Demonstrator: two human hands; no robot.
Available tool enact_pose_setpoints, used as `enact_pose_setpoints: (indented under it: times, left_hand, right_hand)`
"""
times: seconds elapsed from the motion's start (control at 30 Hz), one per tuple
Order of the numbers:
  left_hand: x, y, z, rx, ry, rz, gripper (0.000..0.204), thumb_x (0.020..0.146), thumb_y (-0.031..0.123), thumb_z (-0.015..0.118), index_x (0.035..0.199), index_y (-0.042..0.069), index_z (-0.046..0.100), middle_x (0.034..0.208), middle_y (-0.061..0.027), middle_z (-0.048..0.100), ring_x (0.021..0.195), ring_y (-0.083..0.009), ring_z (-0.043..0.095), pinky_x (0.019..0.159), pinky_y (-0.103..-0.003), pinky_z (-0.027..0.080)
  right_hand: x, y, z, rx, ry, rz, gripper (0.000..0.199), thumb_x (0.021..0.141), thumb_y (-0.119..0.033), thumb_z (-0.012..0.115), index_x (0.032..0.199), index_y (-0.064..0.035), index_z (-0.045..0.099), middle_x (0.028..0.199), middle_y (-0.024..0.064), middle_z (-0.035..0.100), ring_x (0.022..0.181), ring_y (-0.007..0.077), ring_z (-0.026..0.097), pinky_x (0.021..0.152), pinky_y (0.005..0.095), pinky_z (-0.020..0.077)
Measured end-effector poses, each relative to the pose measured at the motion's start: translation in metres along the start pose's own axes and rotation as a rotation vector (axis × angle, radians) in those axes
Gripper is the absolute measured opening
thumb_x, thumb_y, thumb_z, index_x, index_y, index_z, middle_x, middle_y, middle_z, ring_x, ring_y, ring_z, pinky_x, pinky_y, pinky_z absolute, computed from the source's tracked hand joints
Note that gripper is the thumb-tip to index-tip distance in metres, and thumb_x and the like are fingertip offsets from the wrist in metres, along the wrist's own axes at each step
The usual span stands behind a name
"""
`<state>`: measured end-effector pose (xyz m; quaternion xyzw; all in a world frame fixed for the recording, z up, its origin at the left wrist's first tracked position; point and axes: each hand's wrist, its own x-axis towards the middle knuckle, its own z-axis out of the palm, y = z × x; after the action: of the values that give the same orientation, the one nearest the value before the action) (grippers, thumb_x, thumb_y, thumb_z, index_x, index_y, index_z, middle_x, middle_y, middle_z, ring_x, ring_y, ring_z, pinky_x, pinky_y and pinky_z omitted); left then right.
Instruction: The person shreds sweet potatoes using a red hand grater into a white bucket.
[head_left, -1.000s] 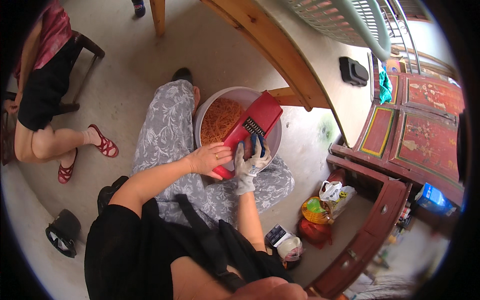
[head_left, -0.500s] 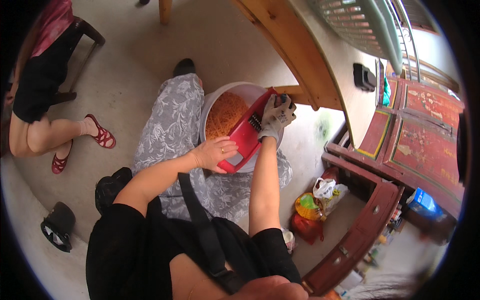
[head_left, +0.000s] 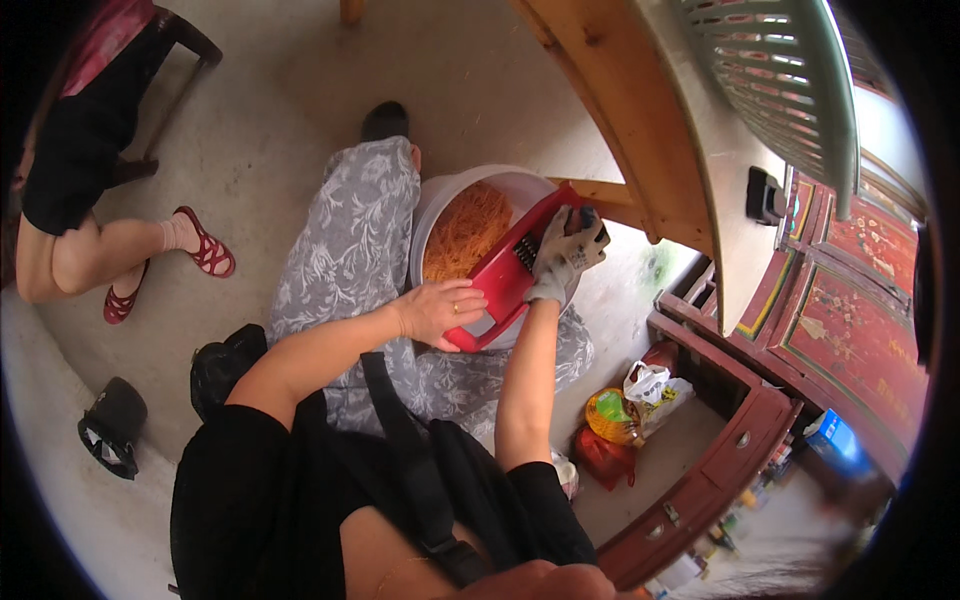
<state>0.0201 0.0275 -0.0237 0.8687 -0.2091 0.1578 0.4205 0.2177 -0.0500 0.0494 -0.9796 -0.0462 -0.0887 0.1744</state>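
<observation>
With the left hand (head_left: 438, 310) clamped on the red grater (head_left: 505, 270) over the bowl (head_left: 440, 205), the gloved right hand (head_left: 565, 250), closed on something hidden, should press evenly.

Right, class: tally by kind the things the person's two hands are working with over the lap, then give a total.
Red grater: 1
White bowl of orange shreds: 1
Work glove, on the right hand: 1
Ring, on the left hand: 1
Total: 4

A home's living space: bare floor (head_left: 250, 120) under the hands, a wooden table (head_left: 620, 90) above them, red painted cabinets (head_left: 850, 300) to their right.
</observation>
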Motion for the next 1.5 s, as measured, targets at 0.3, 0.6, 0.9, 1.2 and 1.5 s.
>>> enact_pose_setpoints:
  times: [0.3,0.6,0.9,1.2,1.5]
  left_hand:
    - [-0.001,0.000,-0.004,0.023,-0.006,-0.026,0.059,0.064,0.047,0.072,0.103,0.004,0.060,0.120,-0.0085,0.057,0.121,-0.0236,0.047,0.109,-0.040,0.032]
    - [0.002,-0.004,-0.008,0.042,-0.024,-0.040,0.062,0.063,0.047,0.073,0.106,0.004,0.060,0.123,-0.0084,0.054,0.121,-0.0238,0.046,0.110,-0.040,0.030]
    - [-0.004,-0.002,-0.003,0.031,-0.019,-0.016,0.060,0.061,0.048,0.074,0.101,0.005,0.060,0.117,-0.0076,0.056,0.118,-0.0242,0.048,0.109,-0.040,0.032]
    - [0.003,0.001,-0.002,0.045,0.035,0.014,0.061,0.062,0.047,0.073,0.105,0.005,0.062,0.120,-0.0077,0.056,0.119,-0.0218,0.046,0.107,-0.040,0.034]
    - [-0.003,-0.001,0.000,0.021,0.006,-0.016,0.060,0.059,0.046,0.075,0.100,0.004,0.060,0.116,-0.0078,0.057,0.118,-0.0236,0.048,0.109,-0.041,0.032]
  right_hand:
    - [-0.067,-0.002,-0.006,-0.041,0.053,-0.203,0.046,0.078,-0.031,0.070,0.112,-0.0019,0.056,0.111,0.0212,0.056,0.106,0.0362,0.049,0.092,0.0446,0.0369]
    - [-0.056,-0.004,-0.013,0.003,-0.032,-0.241,0.054,0.079,-0.034,0.070,0.121,-0.0039,0.055,0.122,0.0211,0.052,0.117,0.0367,0.046,0.097,0.0464,0.0350]
    - [-0.087,0.009,-0.022,0.113,-0.050,-0.315,0.058,0.080,-0.029,0.071,0.129,-0.0050,0.051,0.129,0.0266,0.045,0.119,0.0409,0.044,0.102,0.0488,0.0332]
    - [-0.014,0.003,-0.005,-0.085,-0.012,-0.060,0.052,0.085,-0.032,0.065,0.124,-0.0018,0.051,0.127,0.0278,0.045,0.117,0.0427,0.042,0.100,0.0508,0.0337]
    - [-0.098,0.025,-0.012,0.006,0.072,-0.357,0.058,0.073,-0.030,0.076,0.121,-0.0055,0.054,0.120,0.0204,0.051,0.113,0.0386,0.046,0.094,0.0492,0.0338]
